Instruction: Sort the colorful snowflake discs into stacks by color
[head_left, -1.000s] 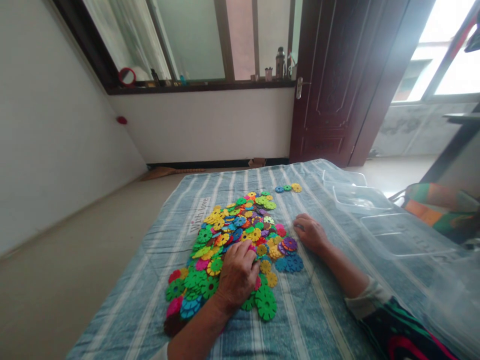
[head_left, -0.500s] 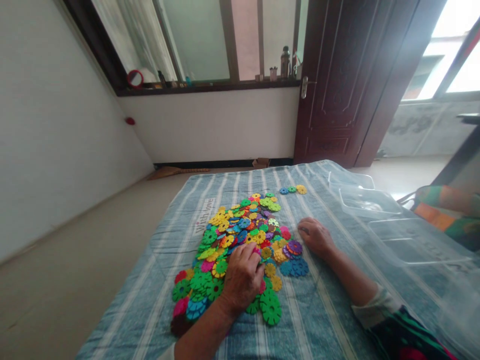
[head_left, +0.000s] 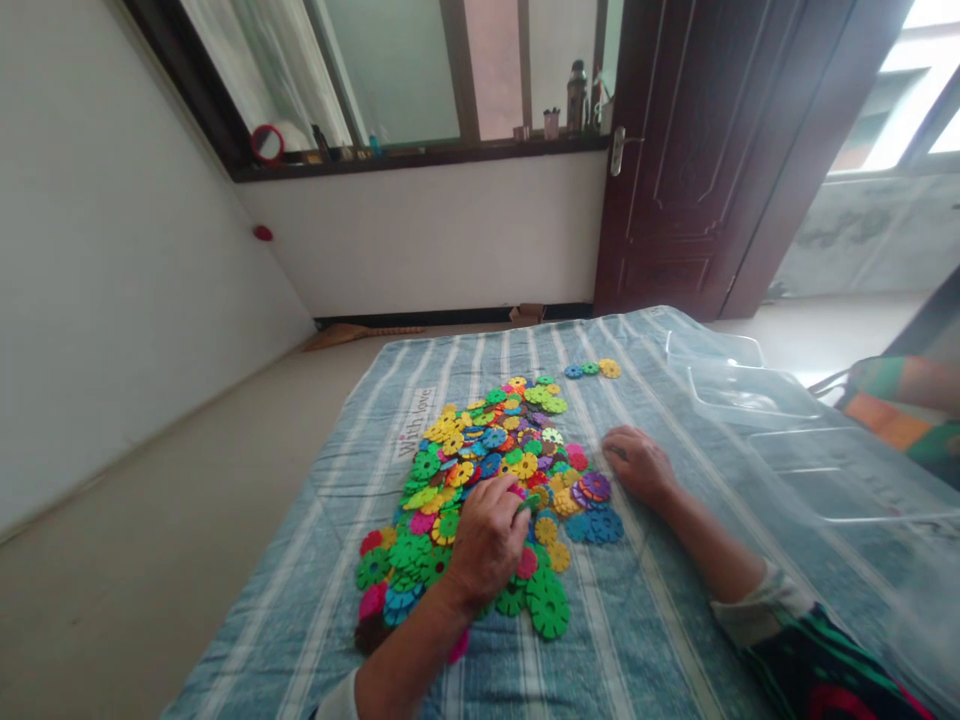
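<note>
A spread pile of notched plastic discs (head_left: 450, 470), in green, yellow, blue, red, pink and purple, lies on a striped cloth (head_left: 322, 510). Over the near middle of the pile is my left hand (head_left: 487, 545), its thumb and fingers closed on a green disc (head_left: 531, 502) that sticks out at the fingertips. My right hand (head_left: 641, 465) rests on the cloth to the right of the pile, fingers curled in. Something small and dark shows at its fingers, too unclear to name. Beyond it, a blue, a green and a yellow disc form a short row (head_left: 592, 369).
Clear plastic boxes (head_left: 750, 395) stand along the right side of the cloth, and a clear flat lid or box (head_left: 847, 475) lies nearer. At far right is another person's patterned clothing (head_left: 892, 400). A dark red door (head_left: 675, 200) stands behind.
The whole view has shifted slightly. A green disc now shows at my left fingertips, where none was plain before. My right hand stays in its place on the cloth.
</note>
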